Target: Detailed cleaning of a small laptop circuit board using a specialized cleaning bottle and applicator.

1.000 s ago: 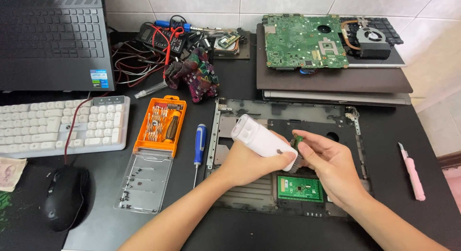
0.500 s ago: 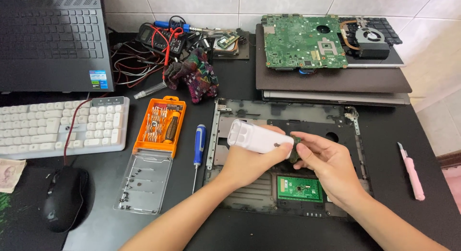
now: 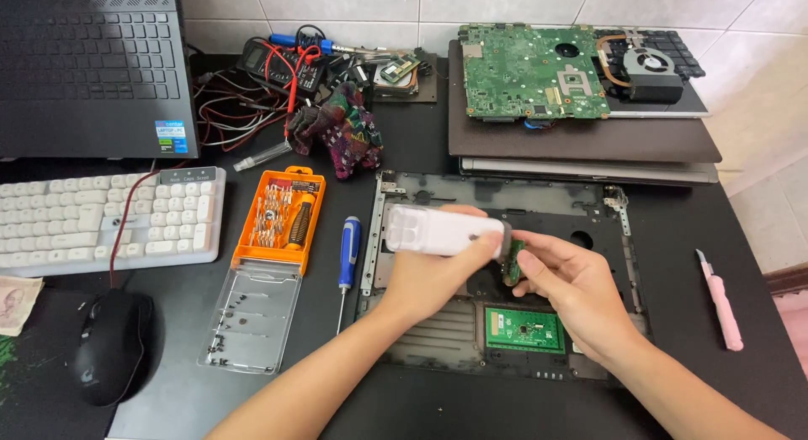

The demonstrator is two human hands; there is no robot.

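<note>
Head view: left hand is closed around a white oblong plastic device, held level above the dark grey laptop base shell on the black tabletop. Right hand pinches a small green circuit card against the device's dark tip. Orange plastic bit case lies open just left of the shell, holding rows of metal bits and a black-gripped driver handle; its clear lid holds a few loose screws. Blue-handled screwdriver lies between case and shell.
</note>
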